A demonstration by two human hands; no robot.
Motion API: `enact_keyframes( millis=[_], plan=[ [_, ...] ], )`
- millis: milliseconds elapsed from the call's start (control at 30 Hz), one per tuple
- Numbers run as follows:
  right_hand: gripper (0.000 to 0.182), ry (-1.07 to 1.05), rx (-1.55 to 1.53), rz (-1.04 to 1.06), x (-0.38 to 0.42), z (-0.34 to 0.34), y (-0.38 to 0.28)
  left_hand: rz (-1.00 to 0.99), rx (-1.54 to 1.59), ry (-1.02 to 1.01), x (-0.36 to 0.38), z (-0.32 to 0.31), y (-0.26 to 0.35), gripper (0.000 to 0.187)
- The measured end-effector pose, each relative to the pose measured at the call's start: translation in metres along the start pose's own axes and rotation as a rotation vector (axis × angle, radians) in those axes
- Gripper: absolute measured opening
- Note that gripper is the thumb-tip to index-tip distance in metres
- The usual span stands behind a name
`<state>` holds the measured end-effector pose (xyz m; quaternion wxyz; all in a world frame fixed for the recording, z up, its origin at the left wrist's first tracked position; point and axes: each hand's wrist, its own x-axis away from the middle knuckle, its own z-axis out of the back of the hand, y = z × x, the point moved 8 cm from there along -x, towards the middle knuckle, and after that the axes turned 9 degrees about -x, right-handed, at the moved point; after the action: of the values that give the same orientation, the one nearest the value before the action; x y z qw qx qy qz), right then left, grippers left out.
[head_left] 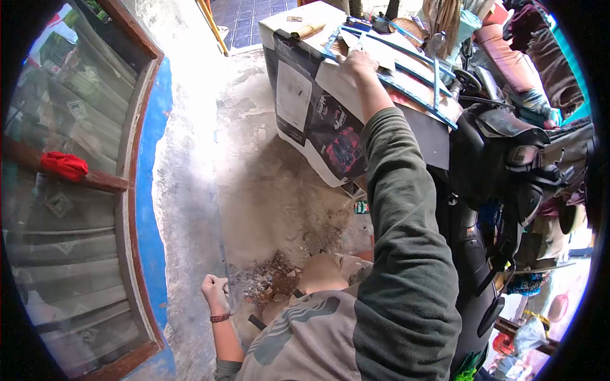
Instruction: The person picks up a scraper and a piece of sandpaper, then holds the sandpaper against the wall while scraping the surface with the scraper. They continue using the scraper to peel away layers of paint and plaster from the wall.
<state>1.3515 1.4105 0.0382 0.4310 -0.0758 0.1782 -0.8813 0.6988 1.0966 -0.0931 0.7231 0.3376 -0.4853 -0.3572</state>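
Observation:
My right hand [359, 62] reaches to the near edge of a cluttered work surface, fingers closed around something I cannot make out. A small pale piece shows just beyond the fingers. Beside that hand lies a blue ladder-like frame [416, 93] with long rails and crosspieces, over flat pale sheets. A rolled tan piece [308, 30] lies to the left of the hand. My left hand [216, 290], a beaded bracelet at its wrist, hangs low near the wall in a loose fist, with nothing visible in it.
A large box with printed sides [318, 117] forms the work surface. To the right stands a black motorcycle [492, 146]. A window [70, 190] with a red cloth [65, 166] lines the left wall. Rubble [270, 279] lies on the floor, and a green can [361, 207] is by the box.

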Motion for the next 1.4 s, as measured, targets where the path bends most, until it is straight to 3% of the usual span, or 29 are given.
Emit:
enact_keyframes(
  millis=[167,233,333,400,433,500,567,633,700,733,800,867,900,967,1033,1067,1100,1133,1200,1300,1333,1400],
  plan=[
    [0.033,-0.06,-0.036,0.069,-0.017,-0.014,0.011,0.116,0.027,-0.025,-0.003,-0.017,-0.011,0.026],
    [0.034,0.192,-0.173,0.125,-0.018,-0.003,0.014,0.139,-0.005,-0.061,-0.007,-0.027,-0.013,0.026],
    [0.041,0.091,-0.086,0.115,0.007,0.038,0.011,0.106,-0.068,-0.096,-0.012,-0.052,-0.001,0.026],
    [0.041,0.251,-0.396,0.136,0.036,0.075,0.027,0.042,-0.104,-0.17,-0.018,-0.082,0.012,0.026],
    [0.041,0.373,-0.578,0.206,0.054,0.095,0.041,0.008,-0.126,-0.235,-0.017,-0.105,0.026,0.025],
    [0.046,0.351,-0.904,0.197,0.097,0.119,0.076,-0.117,-0.191,-0.369,-0.015,-0.159,0.055,0.022],
    [0.04,0.279,-0.836,0.099,0.121,0.111,0.131,-0.25,-0.237,-0.533,-0.007,-0.217,0.087,0.019],
    [0.02,0.256,-1.037,-0.075,0.174,0.12,0.156,-0.327,-0.239,-0.685,0.006,-0.272,0.117,0.018],
    [0.024,0.357,-0.917,-0.087,0.208,0.112,0.197,-0.49,-0.344,-0.695,0.014,-0.33,0.144,0.024],
    [0.027,0.317,-1.062,-0.17,0.229,0.098,0.209,-0.539,-0.353,-0.695,0.029,-0.358,0.168,0.027],
    [0.03,0.251,-1.276,-0.242,0.277,0.078,0.215,-0.542,-0.338,-0.741,0.038,-0.423,0.185,0.048],
    [0.031,0.23,-1.408,-0.28,0.318,0.059,0.203,-0.407,-0.332,-0.741,0.032,-0.488,0.186,0.071],
    [0.03,0.232,-1.468,-0.339,0.337,0.05,0.198,-0.272,-0.296,-0.848,0.053,-0.497,0.205,0.058],
    [0.031,0.163,-1.738,-0.412,0.367,0.032,0.184,-0.327,-0.249,-1.02,0.063,-0.517,0.218,0.041],
    [0.028,0.138,-1.92,-0.45,0.379,0.018,0.178,-0.365,0.009,-0.972,0.067,-0.504,0.224,0.025],
    [0.029,0.044,-1.933,-0.435,0.38,0.017,0.175,-0.599,0.14,-0.976,0.061,-0.497,0.226,0.023],
    [0.029,0.04,-1.93,-0.453,0.382,0.017,0.178,-0.372,0.238,-1.164,0.088,-0.453,0.242,0.026],
    [0.03,-0.18,-2.071,-0.355,0.38,0.016,0.162,-0.483,0.226,-1.198,0.09,-0.418,0.25,0.03],
    [0.033,-0.592,-2.248,-0.189,0.375,0.019,0.117,-0.456,0.232,-1.041,0.065,-0.343,0.235,0.033],
    [0.033,-0.94,-2.185,-0.189,0.376,0.006,0.055,-0.428,0.167,-0.747,0.029,-0.214,0.216,0.042],
    [0.045,-1.061,-2.209,-0.125,0.379,-0.004,0.031,-0.426,0.136,-0.627,0.017,-0.167,0.205,0.044],
    [0.044,-1.119,-2.053,-0.252,0.389,-0.028,-0.003,-0.423,0.148,-0.342,0.015,-0.073,0.186,0.046]
  ],
)
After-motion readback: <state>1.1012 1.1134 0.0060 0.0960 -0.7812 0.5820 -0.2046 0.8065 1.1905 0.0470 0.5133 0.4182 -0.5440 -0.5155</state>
